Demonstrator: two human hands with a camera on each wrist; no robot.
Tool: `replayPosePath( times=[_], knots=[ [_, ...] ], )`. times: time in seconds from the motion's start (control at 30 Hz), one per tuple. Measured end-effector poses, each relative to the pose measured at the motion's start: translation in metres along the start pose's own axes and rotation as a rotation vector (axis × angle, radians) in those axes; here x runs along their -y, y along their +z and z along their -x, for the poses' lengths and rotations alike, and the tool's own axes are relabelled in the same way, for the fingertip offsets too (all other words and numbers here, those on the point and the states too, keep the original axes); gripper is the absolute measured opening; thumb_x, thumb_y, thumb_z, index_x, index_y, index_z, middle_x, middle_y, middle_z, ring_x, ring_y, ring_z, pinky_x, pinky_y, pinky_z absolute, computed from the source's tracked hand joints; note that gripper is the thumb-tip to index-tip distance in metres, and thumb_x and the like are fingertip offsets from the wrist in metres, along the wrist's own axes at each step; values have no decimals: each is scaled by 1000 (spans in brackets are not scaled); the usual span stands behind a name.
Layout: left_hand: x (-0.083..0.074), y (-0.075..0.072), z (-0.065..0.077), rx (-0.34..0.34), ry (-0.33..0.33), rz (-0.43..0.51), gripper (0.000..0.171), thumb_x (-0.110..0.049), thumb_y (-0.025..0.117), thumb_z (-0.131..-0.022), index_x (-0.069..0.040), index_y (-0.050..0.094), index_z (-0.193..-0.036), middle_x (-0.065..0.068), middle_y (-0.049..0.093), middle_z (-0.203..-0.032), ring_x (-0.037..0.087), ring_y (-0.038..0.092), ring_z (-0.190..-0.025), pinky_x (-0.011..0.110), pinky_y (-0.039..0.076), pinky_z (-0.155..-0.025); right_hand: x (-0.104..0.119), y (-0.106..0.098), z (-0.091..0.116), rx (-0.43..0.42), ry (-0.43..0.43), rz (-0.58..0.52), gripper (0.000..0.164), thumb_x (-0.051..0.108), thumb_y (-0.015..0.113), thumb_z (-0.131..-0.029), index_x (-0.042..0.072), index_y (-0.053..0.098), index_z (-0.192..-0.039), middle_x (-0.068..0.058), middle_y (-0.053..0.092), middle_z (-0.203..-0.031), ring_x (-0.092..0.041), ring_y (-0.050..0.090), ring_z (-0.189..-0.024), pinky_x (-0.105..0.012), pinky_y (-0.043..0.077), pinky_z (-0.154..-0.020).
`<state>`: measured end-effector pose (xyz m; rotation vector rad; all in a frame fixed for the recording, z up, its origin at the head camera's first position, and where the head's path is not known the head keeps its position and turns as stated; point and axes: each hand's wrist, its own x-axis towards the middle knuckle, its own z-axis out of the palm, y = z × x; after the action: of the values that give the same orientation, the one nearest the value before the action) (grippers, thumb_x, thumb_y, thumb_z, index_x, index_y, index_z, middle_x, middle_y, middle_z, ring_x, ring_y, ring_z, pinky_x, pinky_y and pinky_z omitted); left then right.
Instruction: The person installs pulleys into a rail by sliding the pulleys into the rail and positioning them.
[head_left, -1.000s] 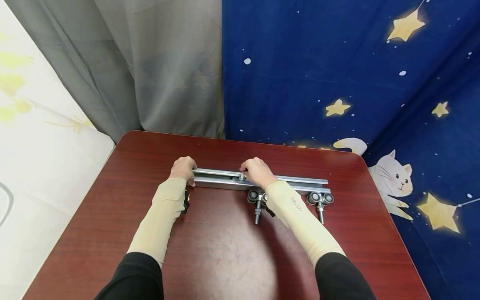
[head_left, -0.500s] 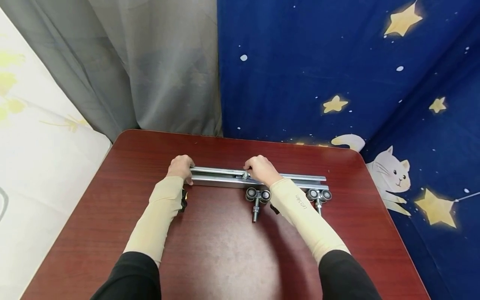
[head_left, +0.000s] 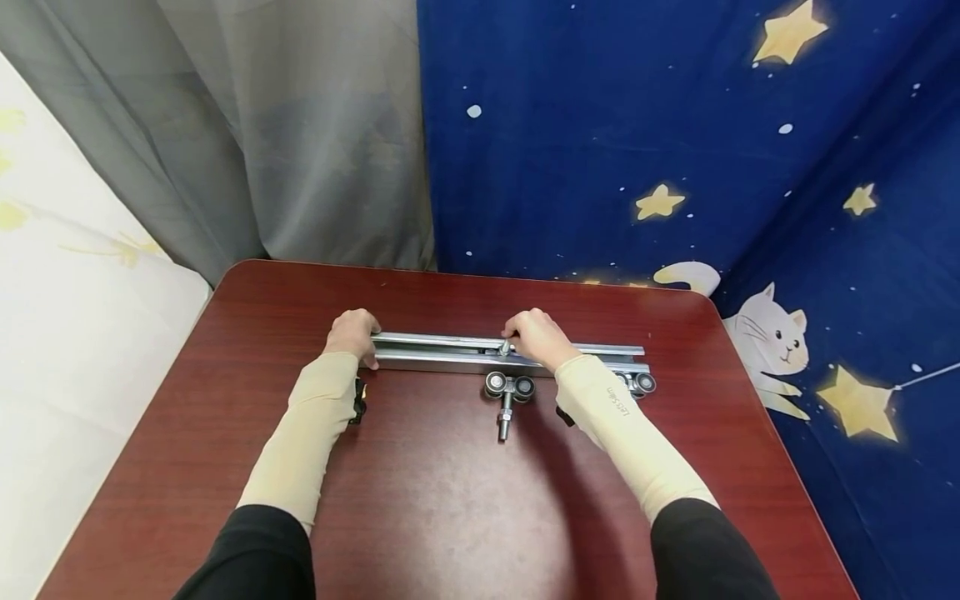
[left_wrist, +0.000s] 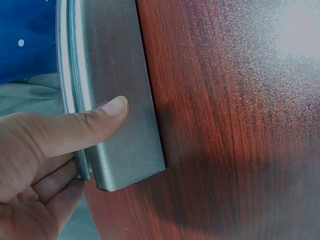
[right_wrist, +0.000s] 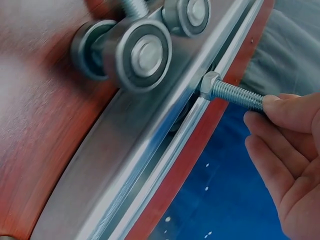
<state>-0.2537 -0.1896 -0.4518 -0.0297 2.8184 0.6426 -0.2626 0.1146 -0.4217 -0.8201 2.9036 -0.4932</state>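
A slotted steel channel rail (head_left: 435,360) lies across the table, its slot facing up. At its left end, my left hand (head_left: 351,335) grips it; in the left wrist view the thumb presses the side wall and the fingers wrap the far edge. My right hand (head_left: 542,340) pinches the tip of a threaded bolt (right_wrist: 237,95) between thumb and fingers. That bolt, with a hex nut (right_wrist: 210,85) at its base, stands out of the slot. Part of a wheel shows inside the channel below it; the rest is hidden.
In front of the rail a roller trolley (head_left: 507,392) lies with its bolt toward me. Another trolley (head_left: 642,383) sits near the rail's right end, partly behind my right forearm. The reddish-brown table (head_left: 450,500) ends at a grey curtain (head_left: 337,167) and a blue starry curtain (head_left: 562,150).
My right hand has slid the bolt to the right along the slot. The left hand keeps its grip at the rail's end. The whole head view has shifted slightly.
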Motion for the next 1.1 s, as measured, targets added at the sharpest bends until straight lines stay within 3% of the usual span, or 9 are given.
replayPosePath(
  times=[0.6,1.1],
  knots=[
    [0,-1,2,-2,17,-19,66,2,83,-54,4,59,-115,24,56,-117,41,48,-108,48,46,-84,-32,-11,21,-10,61,-29,18,-2,61,-79,4,72,-92,-8,69,-96,-23,63,-92,-35,50,-80],
    [1,0,0,-2,21,-35,67,1,84,-52,4,60,-114,24,57,-115,41,48,-107,49,45,-86,-58,-19,37,-38,55,-24,17,-4,60,-77,3,73,-85,-9,70,-90,-22,64,-84,-36,51,-74]
  ],
)
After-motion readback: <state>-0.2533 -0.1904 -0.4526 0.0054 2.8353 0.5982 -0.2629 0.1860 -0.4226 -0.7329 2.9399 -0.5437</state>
